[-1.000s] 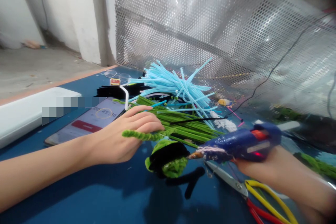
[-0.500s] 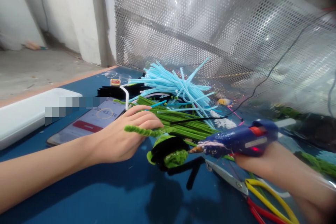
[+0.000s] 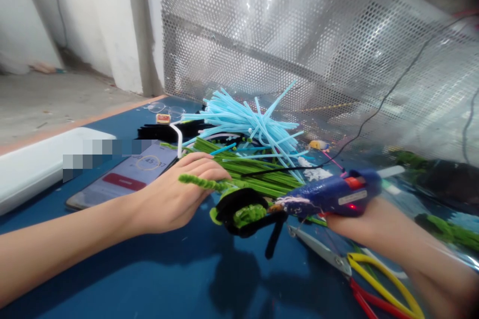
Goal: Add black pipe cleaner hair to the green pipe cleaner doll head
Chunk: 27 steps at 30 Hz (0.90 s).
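Left hand (image 3: 168, 199) holds fuzzy chenille stem (image 3: 204, 183); right hand (image 3: 361, 224), glue gun (image 3: 325, 197).

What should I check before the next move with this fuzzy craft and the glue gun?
Right hand gripping the blue hot glue gun: ok.
Left hand holding the green pipe cleaner: ok.
Left fingers away from the nozzle: ok.
Gun's red light on: ok.
Loose green pipe cleaners away from the nozzle: not ok, they lie close by.
Glue at the nozzle: cannot tell.
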Tool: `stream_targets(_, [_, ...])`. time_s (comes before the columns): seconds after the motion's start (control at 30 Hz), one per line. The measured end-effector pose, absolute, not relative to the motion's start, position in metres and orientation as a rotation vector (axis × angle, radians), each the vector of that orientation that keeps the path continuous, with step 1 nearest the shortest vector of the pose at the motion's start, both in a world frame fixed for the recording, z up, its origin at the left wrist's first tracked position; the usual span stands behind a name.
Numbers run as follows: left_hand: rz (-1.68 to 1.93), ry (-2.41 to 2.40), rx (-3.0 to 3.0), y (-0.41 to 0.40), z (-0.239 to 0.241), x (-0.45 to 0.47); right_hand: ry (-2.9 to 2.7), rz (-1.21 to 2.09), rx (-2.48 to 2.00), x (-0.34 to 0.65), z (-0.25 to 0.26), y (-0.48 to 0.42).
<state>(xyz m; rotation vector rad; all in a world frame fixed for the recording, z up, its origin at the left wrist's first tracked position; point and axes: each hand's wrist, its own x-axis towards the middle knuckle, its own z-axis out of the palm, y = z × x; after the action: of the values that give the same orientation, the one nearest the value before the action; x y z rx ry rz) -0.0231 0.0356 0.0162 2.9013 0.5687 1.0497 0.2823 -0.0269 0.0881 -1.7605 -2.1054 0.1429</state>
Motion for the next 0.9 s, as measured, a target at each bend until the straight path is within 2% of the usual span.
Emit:
stream_targets(0.23, [1.051,0.622,2.885,0.032,0.018,-0.024,-2.032,0.311,-1.759,0.272,0.095,-0.03])
stream_targets(0.9, [1.17,0.754,2.868,0.029,0.018,-0.02,-1.698,0.237,-2.022,0.264,0.1,-0.045])
